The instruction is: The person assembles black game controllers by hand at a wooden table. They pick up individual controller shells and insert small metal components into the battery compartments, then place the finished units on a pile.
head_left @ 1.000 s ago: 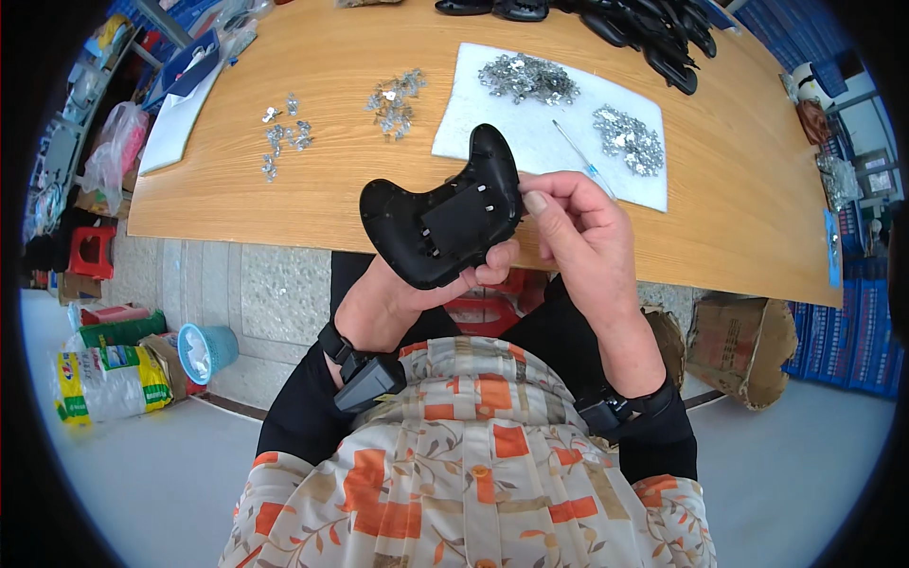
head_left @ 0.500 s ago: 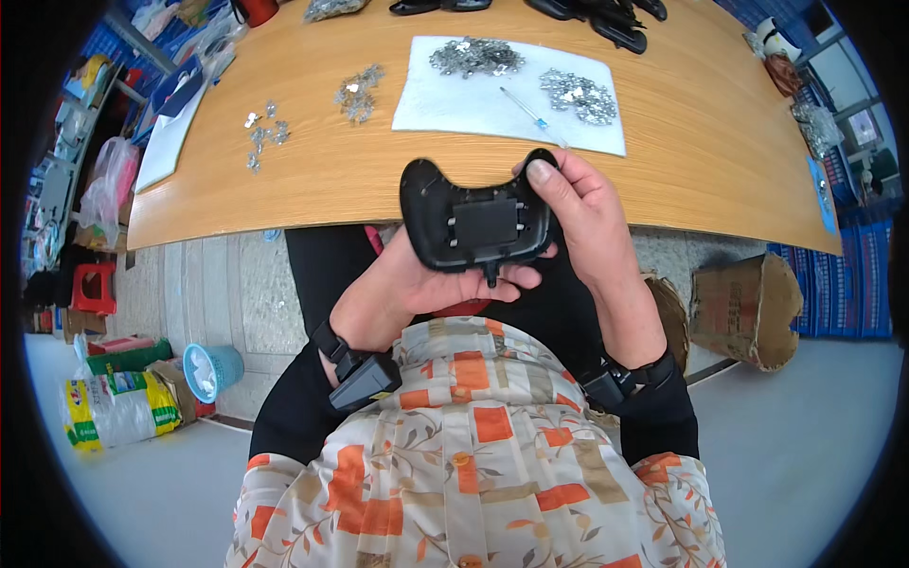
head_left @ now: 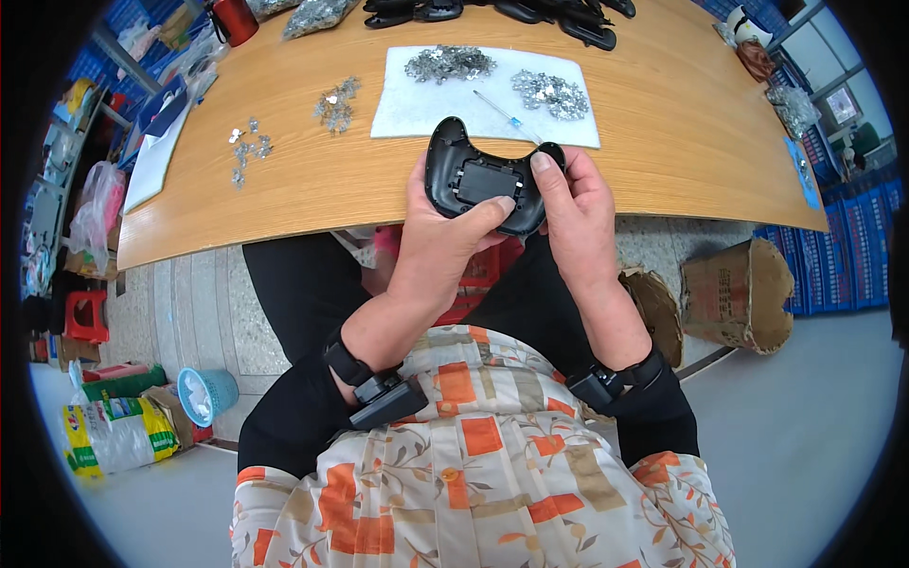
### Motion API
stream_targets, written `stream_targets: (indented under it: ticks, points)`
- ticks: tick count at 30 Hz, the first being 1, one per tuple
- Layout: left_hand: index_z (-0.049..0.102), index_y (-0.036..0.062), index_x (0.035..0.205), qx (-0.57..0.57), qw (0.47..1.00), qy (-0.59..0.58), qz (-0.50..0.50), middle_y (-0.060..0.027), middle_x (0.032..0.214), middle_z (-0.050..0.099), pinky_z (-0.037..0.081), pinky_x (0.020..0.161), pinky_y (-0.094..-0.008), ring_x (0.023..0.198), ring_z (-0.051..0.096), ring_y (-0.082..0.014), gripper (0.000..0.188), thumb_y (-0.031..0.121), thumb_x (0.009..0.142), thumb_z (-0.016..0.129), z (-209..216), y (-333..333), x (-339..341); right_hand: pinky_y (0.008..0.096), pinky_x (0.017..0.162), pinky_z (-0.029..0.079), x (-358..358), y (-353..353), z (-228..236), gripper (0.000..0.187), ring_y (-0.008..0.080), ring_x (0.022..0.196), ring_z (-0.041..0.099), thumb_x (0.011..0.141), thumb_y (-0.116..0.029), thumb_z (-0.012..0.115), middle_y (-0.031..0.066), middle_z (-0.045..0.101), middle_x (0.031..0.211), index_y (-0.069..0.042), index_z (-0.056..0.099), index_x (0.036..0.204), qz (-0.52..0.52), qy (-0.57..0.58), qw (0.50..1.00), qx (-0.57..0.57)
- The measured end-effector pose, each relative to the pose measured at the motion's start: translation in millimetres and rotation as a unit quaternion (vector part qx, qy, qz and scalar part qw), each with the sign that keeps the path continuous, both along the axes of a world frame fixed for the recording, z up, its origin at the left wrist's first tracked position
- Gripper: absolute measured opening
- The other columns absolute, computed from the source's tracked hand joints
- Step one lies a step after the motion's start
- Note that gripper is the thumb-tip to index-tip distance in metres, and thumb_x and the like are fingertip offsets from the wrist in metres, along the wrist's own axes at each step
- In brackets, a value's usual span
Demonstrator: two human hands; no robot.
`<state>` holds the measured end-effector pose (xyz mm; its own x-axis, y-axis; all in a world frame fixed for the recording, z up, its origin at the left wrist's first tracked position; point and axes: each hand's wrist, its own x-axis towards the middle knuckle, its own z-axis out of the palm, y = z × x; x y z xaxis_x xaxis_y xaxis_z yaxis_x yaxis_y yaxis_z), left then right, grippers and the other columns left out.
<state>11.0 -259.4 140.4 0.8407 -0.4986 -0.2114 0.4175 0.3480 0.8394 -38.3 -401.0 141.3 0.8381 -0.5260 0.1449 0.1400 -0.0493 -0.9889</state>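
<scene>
A black game controller shell (head_left: 450,156), its battery compartment facing up, is held at the table's near edge by both hands. My left hand (head_left: 436,227) is closed round its left and lower side, with the thumb lying across the lower edge by the compartment. My right hand (head_left: 576,204) grips the right horn between thumb and fingers; those fingers are partly hidden behind the shell. Just beyond it, a screwdriver (head_left: 502,109) with a thin shaft and a blue part lies on a white foam sheet (head_left: 398,114).
Heaps of small shiny metal pieces (head_left: 450,63) lie on the foam, with looser ones (head_left: 336,106) on the wooden table (head_left: 284,204). More black shells (head_left: 521,11) and a red flask (head_left: 232,21) stand at the far edge. Cardboard boxes (head_left: 724,298) sit on the floor at right.
The controller shell has moved up and to the right and tilted. My left hand has shifted from beneath it, bringing its thumb over the lower edge. My right hand keeps its grip.
</scene>
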Motion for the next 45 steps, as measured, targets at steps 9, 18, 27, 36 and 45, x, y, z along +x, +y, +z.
stream_targets:
  ticks: [9,18,27,36,45]
  points:
    - [0.011,-0.0035,0.152,-0.009,0.990,-0.143,0.009,-0.0142,0.123,0.052,0.053,0.091,-0.0282,0.106,0.061,-0.0171,0.093,0.002,0.084,0.074,-12.6,-11.9,2.4,0.0185,0.060,0.041,-16.2,-5.5,1.3,0.021,0.0000,0.072,0.050,0.102,-0.021,0.061,-0.0054,0.059,0.085,-0.001,0.061,0.107,-0.022,-0.024,0.999,0.027]
    - [0.032,0.0043,0.150,0.075,0.978,-0.146,-0.128,-0.0057,0.110,0.055,0.054,0.082,-0.0278,0.095,0.061,-0.0136,0.058,0.014,0.099,0.059,11.7,-22.3,22.2,0.0249,0.085,0.044,-149.4,-135.8,-16.9,0.021,0.0071,0.095,0.052,0.100,-0.017,0.060,-0.0025,0.061,0.101,0.000,0.064,0.112,-0.107,0.123,0.986,-0.033]
    - [0.055,0.0026,0.133,0.154,0.932,-0.306,-0.114,-0.0001,0.100,0.060,0.050,0.076,-0.0243,0.082,0.057,-0.0050,0.040,0.016,0.096,0.064,38.2,-21.7,92.0,0.0312,0.077,0.051,-395.9,-271.8,-158.3,0.052,0.0155,0.086,0.063,0.097,-0.035,0.063,0.0098,0.068,0.103,0.005,0.057,0.130,-0.242,0.466,0.839,-0.139]
    - [0.066,0.0057,0.122,0.500,0.685,-0.528,0.046,-0.0131,0.117,0.067,0.051,0.092,-0.0395,0.103,0.064,-0.0293,0.039,0.020,0.087,0.071,30.8,-27.0,296.9,0.0336,0.094,0.049,-275.2,-261.9,-121.8,0.031,0.0208,0.109,0.061,0.102,-0.007,0.051,0.0149,0.064,0.122,0.002,0.056,0.131,-0.360,0.256,0.837,-0.322]
    - [0.059,0.0138,0.131,0.583,0.480,-0.651,0.076,-0.0125,0.123,0.066,0.048,0.098,-0.0498,0.119,0.058,-0.0318,0.044,0.019,0.088,0.066,-0.2,-56.6,416.3,0.0319,0.093,0.048,-164.4,-237.1,-53.1,0.022,0.0200,0.101,0.059,0.100,-0.003,0.050,0.0113,0.062,0.109,0.005,0.061,0.117,-0.251,0.175,0.868,-0.390]
